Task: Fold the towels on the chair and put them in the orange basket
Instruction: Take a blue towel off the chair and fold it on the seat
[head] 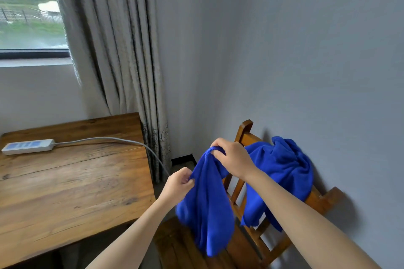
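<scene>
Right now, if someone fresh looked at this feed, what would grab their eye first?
The bright blue towel held up in front of the wooden chair, the right hand pinching its top edge and the left hand gripping its side. Next, a second blue towel draped over the chair back by the wall. On the left, a white power strip lies on the wooden table.

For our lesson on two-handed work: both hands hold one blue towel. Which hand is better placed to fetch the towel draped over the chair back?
Probably the right hand: it is beside the draped towel, while the left hand is further away, near the table.
</scene>
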A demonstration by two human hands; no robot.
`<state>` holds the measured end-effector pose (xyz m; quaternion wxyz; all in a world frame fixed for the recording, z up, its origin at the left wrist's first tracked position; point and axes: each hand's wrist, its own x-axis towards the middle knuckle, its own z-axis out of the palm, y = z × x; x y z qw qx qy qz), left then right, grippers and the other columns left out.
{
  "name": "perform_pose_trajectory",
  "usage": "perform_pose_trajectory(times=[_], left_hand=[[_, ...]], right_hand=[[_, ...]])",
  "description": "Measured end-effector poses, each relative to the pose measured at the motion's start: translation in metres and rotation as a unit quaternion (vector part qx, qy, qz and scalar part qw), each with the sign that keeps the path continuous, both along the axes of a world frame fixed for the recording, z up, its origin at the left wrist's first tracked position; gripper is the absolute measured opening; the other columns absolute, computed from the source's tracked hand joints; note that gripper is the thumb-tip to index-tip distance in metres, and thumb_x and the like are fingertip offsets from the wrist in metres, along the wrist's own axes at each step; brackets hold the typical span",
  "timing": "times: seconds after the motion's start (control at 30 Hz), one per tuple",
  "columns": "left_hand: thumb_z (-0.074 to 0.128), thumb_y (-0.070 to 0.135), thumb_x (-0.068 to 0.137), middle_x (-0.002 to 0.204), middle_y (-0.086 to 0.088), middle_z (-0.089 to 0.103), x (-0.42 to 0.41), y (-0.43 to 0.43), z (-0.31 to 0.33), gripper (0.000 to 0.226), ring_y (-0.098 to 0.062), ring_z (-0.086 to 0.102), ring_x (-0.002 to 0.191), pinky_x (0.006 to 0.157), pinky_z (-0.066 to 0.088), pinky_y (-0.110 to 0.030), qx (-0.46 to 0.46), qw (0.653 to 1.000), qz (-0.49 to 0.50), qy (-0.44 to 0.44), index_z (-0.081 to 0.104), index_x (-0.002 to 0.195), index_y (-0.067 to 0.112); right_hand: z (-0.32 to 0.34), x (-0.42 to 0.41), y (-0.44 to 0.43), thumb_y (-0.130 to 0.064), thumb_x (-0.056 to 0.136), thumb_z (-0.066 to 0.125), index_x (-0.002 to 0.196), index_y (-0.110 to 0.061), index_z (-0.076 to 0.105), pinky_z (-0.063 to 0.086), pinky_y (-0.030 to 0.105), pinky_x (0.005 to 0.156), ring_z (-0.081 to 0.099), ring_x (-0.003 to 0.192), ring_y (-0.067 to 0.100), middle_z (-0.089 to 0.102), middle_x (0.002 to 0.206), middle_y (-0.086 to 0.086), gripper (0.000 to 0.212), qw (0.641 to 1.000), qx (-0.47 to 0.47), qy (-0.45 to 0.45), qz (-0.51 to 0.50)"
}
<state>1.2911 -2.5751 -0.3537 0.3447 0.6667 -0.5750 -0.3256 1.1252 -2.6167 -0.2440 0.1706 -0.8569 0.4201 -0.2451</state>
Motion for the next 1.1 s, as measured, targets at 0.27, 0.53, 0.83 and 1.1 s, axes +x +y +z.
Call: perform_pose_trajectory(times=[0.27,0.53,0.83,1.1], left_hand=[[0.059,0.012,0.086,0.091,0.003,0.065,-0.012,0.007,-0.005,0.011,-0.013,0.061,0.087,0.072,0.051,-0.023,0.013,0.999,-0.006,0.034,0.06,0.095,0.017],[0.059,0.014,0.082,0.081,-0.014,0.063,-0.013,0.018,-0.032,0.013,-0.021,0.059,0.07,0.062,0.048,-0.035,0.097,0.994,-0.007,0.053,0.06,0.086,0.002],[0.058,0.005,0.083,0.063,0.001,0.053,0.007,0.04,-0.04,0.02,-0.013,0.048,0.059,0.054,0.036,-0.022,0.083,0.993,0.067,0.049,0.055,0.068,0.017],[0.056,0.006,0.085,0.074,-0.003,0.06,0.001,0.03,-0.034,0.009,-0.016,0.056,0.067,0.055,0.044,-0.025,0.142,0.967,0.195,0.079,0.064,0.086,0.01]], right_hand=[[0.008,-0.008,0.0,-0.012,0.094,0.05,0.102,-0.005,0.062,0.046,0.023,0.069,0.056,0.076,0.013,0.062,0.083,0.0,0.015,0.998,-0.004,-0.05,-0.026],[0.045,-0.014,-0.007,-0.005,0.092,0.052,0.091,-0.011,0.059,0.039,0.003,0.062,0.051,0.063,-0.006,0.054,0.071,-0.01,0.009,0.959,-0.033,-0.257,-0.115],[0.0,-0.029,-0.038,-0.011,0.093,0.05,0.106,-0.004,0.059,0.043,0.028,0.074,0.054,0.087,0.019,0.058,0.091,0.001,0.018,0.957,0.06,-0.175,-0.223],[-0.128,-0.009,0.026,-0.021,0.09,0.055,0.115,-0.018,0.06,0.044,0.026,0.082,0.056,0.108,0.018,0.061,0.111,0.001,0.026,0.94,0.305,0.113,-0.105]])
